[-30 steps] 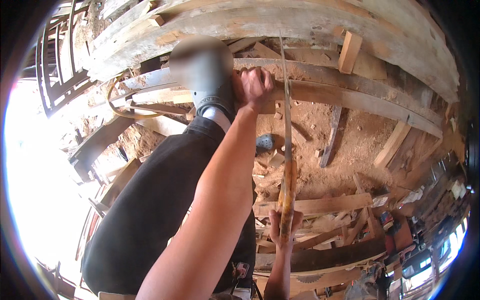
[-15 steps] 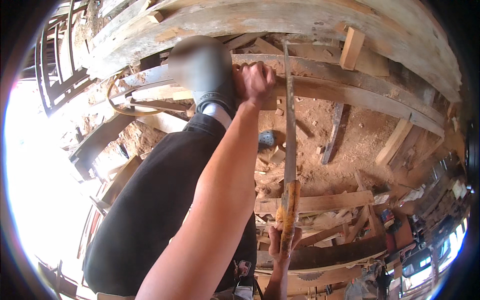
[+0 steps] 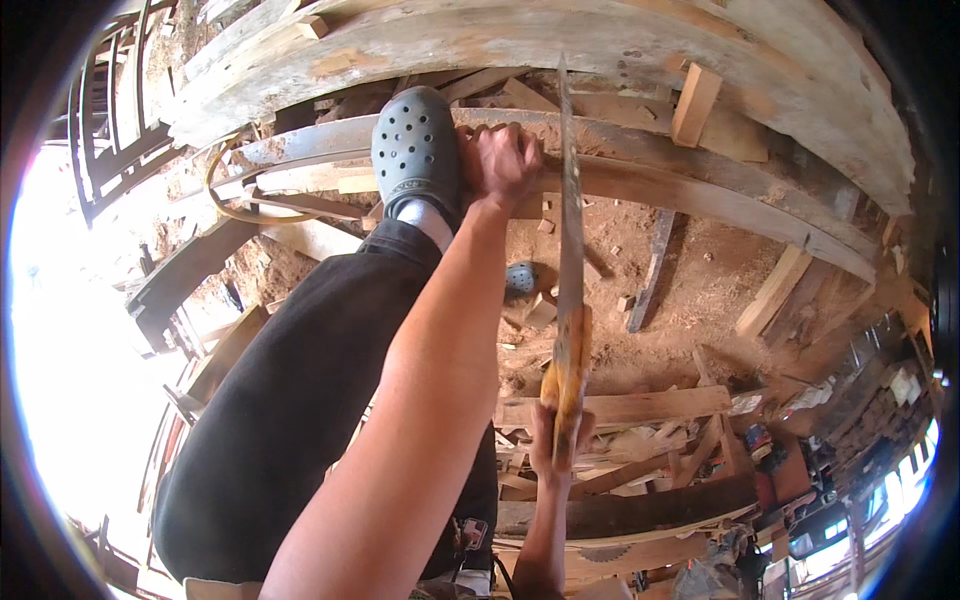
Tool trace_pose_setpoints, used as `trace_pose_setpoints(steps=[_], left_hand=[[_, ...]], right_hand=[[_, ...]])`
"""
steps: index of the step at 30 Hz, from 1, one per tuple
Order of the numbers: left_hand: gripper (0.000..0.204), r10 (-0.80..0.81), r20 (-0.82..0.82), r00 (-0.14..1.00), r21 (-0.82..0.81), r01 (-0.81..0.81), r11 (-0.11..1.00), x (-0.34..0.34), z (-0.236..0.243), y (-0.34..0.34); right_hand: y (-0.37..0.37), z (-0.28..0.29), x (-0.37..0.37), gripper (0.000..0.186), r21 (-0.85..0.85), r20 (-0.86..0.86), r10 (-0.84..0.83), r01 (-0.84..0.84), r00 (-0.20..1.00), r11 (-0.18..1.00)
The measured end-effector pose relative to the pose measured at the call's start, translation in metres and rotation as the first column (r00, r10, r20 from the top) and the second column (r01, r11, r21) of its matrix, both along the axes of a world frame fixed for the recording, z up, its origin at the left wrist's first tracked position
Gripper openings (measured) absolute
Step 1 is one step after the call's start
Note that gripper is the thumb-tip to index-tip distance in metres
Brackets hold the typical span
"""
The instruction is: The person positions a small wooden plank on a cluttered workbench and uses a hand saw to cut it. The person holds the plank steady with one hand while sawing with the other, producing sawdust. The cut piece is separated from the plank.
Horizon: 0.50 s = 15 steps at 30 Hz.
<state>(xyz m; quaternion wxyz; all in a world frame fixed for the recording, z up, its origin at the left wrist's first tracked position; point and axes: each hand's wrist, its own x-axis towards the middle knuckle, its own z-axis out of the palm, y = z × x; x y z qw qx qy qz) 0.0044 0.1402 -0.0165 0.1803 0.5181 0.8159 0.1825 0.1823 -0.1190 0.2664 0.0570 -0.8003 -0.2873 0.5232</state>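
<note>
My left hand is closed, knuckles up, on a wooden plank beside my foot in a grey clog. The clog rests on top of the same timber. My right hand is wrapped around the yellow-brown wooden handle of a handsaw. Its long, narrow blade points away from me and crosses the plank just right of my left hand. Whether the teeth are in the wood cannot be made out.
A large pale beam curves across the far side. A short wood block leans there. Below lie sawdust-covered ground, offcuts and another grey clog. A yellow hoop sits left; more planks lie at right.
The handsaw and my right hand have moved forward, away from me. My left hand keeps its grip on the plank beside the clog. The whole view has shifted slightly.
</note>
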Motion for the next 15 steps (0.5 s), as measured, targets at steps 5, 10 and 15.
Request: trace_pose_setpoints(steps=[5, 10, 15], left_hand=[[0.027, -0.043, 0.041, 0.998, -0.048, 0.045, 0.998, -0.003, 0.007, 0.0], [0.027, -0.037, 0.03, 0.999, -0.05, 0.039, 0.998, -0.002, 0.011, 0.003], [0.027, -0.051, 0.081, 0.995, -0.084, 0.057, 0.995, -0.004, 0.014, 0.006]], right_hand=[[0.004, 0.004, 0.003, 0.027, 0.352, 0.115, 0.312, -0.333, 0.943, 0.875], [0.022, -0.009, 0.003, 0.019, 0.474, 0.425, 0.628, -0.751, 0.652, 0.459], [0.019, 0.009, 0.003, 0.008, 0.329, 0.054, 0.585, -0.568, 0.809, 0.755]])
